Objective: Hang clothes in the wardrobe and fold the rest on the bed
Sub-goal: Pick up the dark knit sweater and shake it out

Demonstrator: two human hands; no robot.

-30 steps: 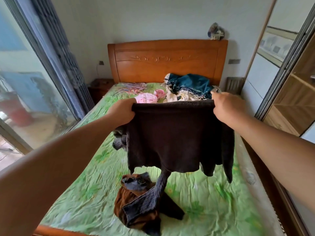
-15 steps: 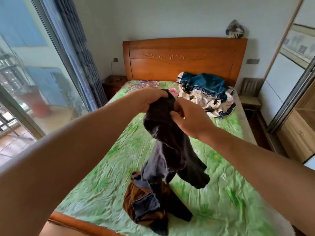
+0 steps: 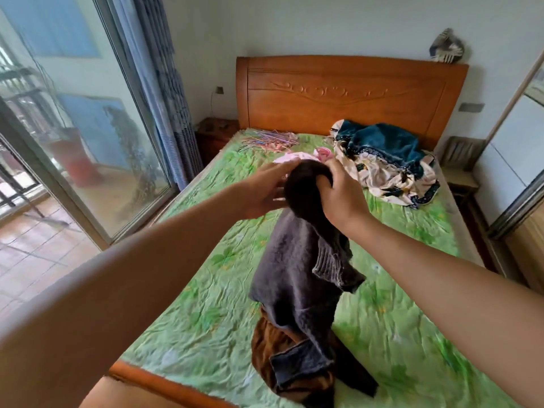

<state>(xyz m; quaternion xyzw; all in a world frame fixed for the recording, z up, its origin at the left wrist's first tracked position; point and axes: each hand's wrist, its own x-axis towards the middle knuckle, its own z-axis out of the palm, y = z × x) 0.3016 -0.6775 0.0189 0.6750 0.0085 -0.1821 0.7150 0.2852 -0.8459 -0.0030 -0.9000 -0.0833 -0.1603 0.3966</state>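
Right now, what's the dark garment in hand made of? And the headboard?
The dark sweater: knitted yarn, probably wool or acrylic, matte and fuzzy; a ribbed band shows at one edge. The headboard: wood or wood veneer, orange-brown with a glossy varnish; carved scroll and light sheen show.

bright daylight from the glass door [image 3: 88, 136]; wide-angle bending, slight motion blur

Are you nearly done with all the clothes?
Not nearly. Done: no folded pile shows on the bed. In hand: the right grip holds the dark sweater bunched up, the left grip open beside it. Left: the brown garment under it, the pink clothes, the teal and floral heap, with the hangers lying unused by the headboard.
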